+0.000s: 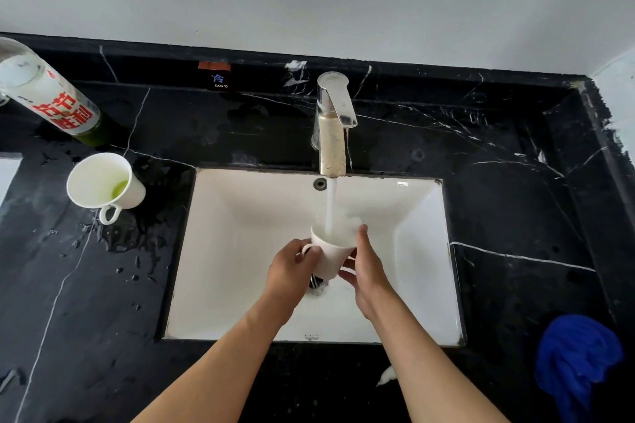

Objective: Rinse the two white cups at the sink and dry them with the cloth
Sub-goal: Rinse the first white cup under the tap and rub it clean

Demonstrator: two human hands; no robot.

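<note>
Rinse step, first cup: both hands hold the white cup (330,256) under the running faucet (332,124) — left hand (296,264) at the handle, right hand (367,266) cradling the side. Second cup (103,182), green residue inside, sits left of the hands on the tabletop (103,285). Next, I reckon — swirl, tip out; blue cloth (577,354) waits right.

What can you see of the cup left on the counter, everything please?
The cup on the counter is plain white, glossy, ceramic by the look, with one loop handle on the side nearest the camera. It stands upright on the wet black marble counter, left of the sink, below a labelled bottle. A small pool of green liquid sits in its bottom. Neither hand touches it.
</note>
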